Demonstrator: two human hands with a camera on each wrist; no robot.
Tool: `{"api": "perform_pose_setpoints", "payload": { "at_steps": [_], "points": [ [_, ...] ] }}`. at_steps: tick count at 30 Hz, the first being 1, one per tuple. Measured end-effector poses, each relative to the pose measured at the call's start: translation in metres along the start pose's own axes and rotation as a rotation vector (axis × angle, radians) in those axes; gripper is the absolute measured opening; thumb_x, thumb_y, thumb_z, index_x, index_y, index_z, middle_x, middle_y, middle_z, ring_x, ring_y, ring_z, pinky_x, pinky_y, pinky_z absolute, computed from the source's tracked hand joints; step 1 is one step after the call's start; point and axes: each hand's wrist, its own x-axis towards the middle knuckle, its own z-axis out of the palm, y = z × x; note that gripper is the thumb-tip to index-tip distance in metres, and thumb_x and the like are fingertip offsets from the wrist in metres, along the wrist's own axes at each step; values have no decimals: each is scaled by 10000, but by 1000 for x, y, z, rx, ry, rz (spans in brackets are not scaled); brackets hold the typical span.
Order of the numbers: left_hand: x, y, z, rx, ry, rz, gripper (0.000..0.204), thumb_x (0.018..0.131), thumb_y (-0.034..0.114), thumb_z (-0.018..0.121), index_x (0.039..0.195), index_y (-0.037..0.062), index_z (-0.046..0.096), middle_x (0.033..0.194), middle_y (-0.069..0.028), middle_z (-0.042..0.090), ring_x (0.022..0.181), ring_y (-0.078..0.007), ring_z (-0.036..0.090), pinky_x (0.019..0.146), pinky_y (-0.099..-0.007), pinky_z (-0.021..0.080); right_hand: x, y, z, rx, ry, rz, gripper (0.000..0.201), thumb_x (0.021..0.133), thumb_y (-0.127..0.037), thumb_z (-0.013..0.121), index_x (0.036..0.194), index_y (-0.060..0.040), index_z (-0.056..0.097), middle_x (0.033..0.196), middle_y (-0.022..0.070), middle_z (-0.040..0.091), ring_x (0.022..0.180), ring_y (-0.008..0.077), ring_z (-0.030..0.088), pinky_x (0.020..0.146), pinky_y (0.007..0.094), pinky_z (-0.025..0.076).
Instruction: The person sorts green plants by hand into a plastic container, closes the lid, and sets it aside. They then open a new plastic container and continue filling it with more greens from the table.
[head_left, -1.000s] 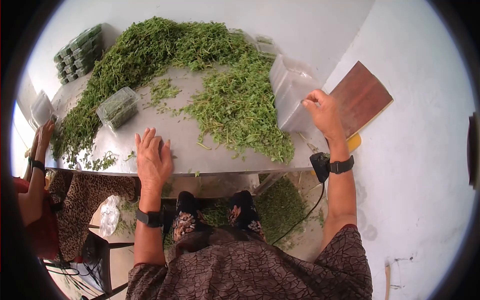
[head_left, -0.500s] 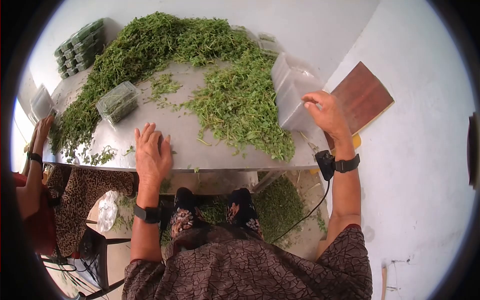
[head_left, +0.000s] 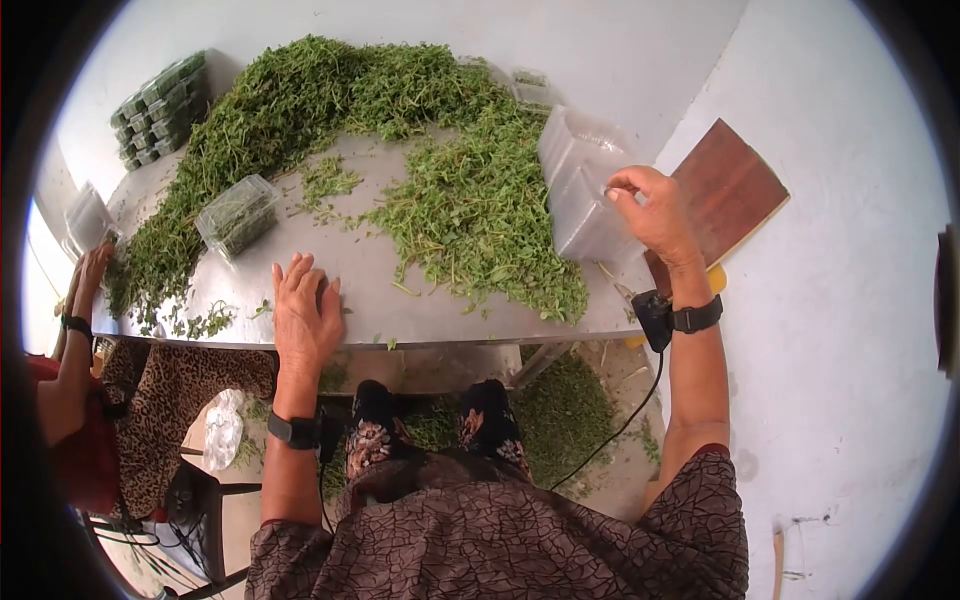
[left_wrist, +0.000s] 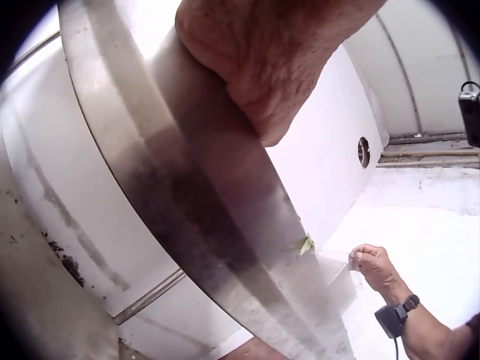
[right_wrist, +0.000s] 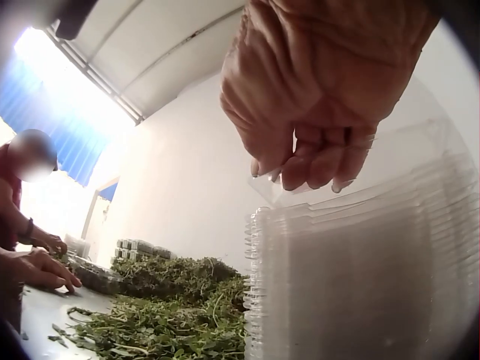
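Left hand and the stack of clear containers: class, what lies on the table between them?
In the head view, loose green herbs on the steel table separate the left hand from the stack of clear containers.

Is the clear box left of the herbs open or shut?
Shut: the clear box has its lid down over greens inside.

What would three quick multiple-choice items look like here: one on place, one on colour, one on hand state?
1. Where is the stack of clear containers?
A. table's right end
B. on the floor
C. table's left end

2. What colour are the loose herbs?
A. red
B. green
C. white

3. What is the left hand doing?
A. gripping a container
B. lying flat on the table
C. holding scissors

Answers: 1 A, stack sits under the right hand; 2 B, heap is green; 3 B, fingers straight on steel.
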Motion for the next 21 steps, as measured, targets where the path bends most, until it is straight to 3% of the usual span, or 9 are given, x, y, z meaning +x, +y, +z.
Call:
{"api": "perform_pose_setpoints", "payload": {
  "at_steps": [6, 10, 13, 15, 19, 21],
  "points": [
    [2, 2, -2, 7, -15, -3, 185, 791, 68, 600, 942, -38, 606, 1147, -242, 568, 1188, -394, 476, 1100, -506, 223, 4, 4, -3, 231, 12, 93, 96, 802, -67, 618, 854, 4, 656, 728, 21, 638, 679, 80, 550, 618, 239, 439],
    [13, 16, -8, 41, 28, 34, 201, 790, 67, 607, 972, -16, 623, 1166, -232, 566, 1190, -374, 481, 1101, -504, 222, 7, 11, -7, 369, 19, 173, 95, 811, -70, 621, 836, 14, 658, 712, -14, 613, 672, 48, 510, 599, 213, 413],
    [35, 52, -18, -149, 62, 61, 217, 792, 71, 615, 994, -5, 637, 1170, -219, 575, 1172, -363, 502, 1099, -495, 231, 11, 16, -9, 393, -61, 259, 112, 822, -86, 628, 865, 13, 656, 752, 4, 631, 686, 52, 548, 634, 194, 431],
    [48, 75, -18, -385, -27, 92, 219, 799, 79, 619, 999, -7, 644, 1153, -212, 590, 1143, -358, 529, 1084, -482, 266, 13, 14, -9, 424, -81, 278, 106, 821, -91, 630, 856, 6, 655, 750, 6, 630, 701, 56, 554, 646, 202, 437],
    [68, 117, -14, -513, -113, 218, 236, 806, 93, 623, 1014, -17, 642, 1132, -217, 602, 1104, -370, 554, 1023, -449, 361, 14, 16, -9, 446, -86, 271, 95, 821, -93, 633, 843, -3, 653, 746, 1, 628, 704, 55, 550, 659, 207, 438],
    [77, 133, -4, -704, -266, 201, 252, 852, 111, 583, 1062, -23, 627, 1137, -179, 623, 1098, -279, 580, 975, -376, 412, 14, 16, -6, 520, -46, 281, 76, 799, -79, 643, 783, -5, 654, 686, -19, 592, 637, 43, 491, 588, 206, 404]
  ]
}}
